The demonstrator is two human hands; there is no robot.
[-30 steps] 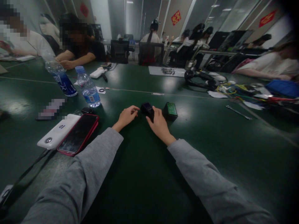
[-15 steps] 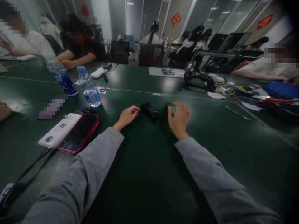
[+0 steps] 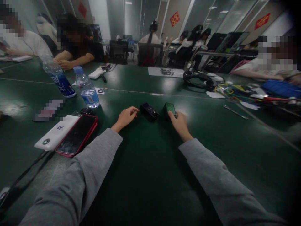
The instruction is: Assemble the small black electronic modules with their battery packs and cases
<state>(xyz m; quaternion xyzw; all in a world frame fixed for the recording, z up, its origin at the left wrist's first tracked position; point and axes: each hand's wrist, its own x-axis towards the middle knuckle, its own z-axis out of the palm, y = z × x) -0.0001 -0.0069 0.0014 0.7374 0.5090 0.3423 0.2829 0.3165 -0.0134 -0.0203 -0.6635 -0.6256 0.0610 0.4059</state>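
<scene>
- Lower left: a phone (image 3: 76, 135) lies beside a power bank (image 3: 55, 136) on the table (image 3: 145, 175).
- Middle: the left hand (image 3: 124, 117) is half curled and holds nothing. Its fingertips are just beside the black box (image 3: 149, 111).
- Right of that: the right hand (image 3: 180, 124) pinches the near end of the green box (image 3: 169, 108), which sits on the table.
- The green box looks small, hard and light. Its green top may be easy to break, so its black sides seem best to hold.
</scene>
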